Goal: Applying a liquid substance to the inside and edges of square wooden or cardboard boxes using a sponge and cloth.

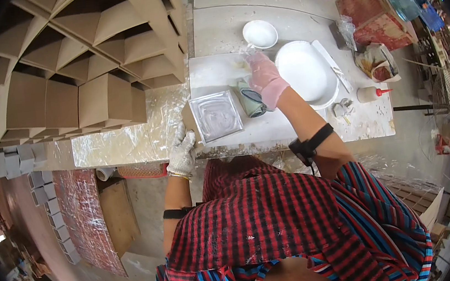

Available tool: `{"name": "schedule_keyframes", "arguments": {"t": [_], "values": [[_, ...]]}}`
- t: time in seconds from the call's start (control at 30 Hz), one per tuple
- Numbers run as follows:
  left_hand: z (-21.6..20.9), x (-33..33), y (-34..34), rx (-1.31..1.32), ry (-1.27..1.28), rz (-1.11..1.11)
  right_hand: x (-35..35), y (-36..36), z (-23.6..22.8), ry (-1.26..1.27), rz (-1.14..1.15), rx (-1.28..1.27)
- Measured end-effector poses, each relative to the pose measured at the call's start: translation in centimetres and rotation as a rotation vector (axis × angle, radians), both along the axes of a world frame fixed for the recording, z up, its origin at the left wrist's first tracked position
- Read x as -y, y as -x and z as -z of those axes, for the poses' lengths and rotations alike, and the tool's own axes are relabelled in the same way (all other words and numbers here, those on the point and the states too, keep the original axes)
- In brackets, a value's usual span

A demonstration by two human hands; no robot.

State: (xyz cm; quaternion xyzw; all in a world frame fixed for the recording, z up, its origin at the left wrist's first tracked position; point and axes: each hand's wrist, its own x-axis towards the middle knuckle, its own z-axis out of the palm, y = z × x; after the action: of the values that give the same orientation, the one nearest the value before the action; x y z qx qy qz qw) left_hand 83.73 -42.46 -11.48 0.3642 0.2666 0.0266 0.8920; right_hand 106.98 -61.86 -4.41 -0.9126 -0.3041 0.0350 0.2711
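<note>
My left hand (183, 149), in a white knit glove, grips the near left corner of a square grey tray (215, 116) filled with pale wet mix, lying on the white-stained bench (268, 130). My right hand (265, 77), in a pink rubber glove, is closed around something small and pale just beyond the tray; what it is cannot be made out. A green-grey cup (252, 102) lies on its side right under that hand.
A small white bowl (260, 34) and a large white basin (306, 70) stand behind the hand, with a flat white stick (330, 63) beside the basin. A glue bottle with a red tip (370, 93) lies at right. Stacked cardboard dividers (88, 61) fill the left; red-stained boards (374, 9) sit far right.
</note>
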Motion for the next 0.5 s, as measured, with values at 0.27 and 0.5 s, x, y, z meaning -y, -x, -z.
{"name": "schedule_keyframes", "arguments": {"t": [0.27,0.5], "values": [[-1.5,0.8,-0.2,0.061,0.108,-0.016,-1.2,4.4,3.3,0.415,0.164,-0.018],[-9.5,2.5,-2.8,0.020,-0.606,0.156,0.1,3.5,7.2,0.260,0.033,-0.306]]}}
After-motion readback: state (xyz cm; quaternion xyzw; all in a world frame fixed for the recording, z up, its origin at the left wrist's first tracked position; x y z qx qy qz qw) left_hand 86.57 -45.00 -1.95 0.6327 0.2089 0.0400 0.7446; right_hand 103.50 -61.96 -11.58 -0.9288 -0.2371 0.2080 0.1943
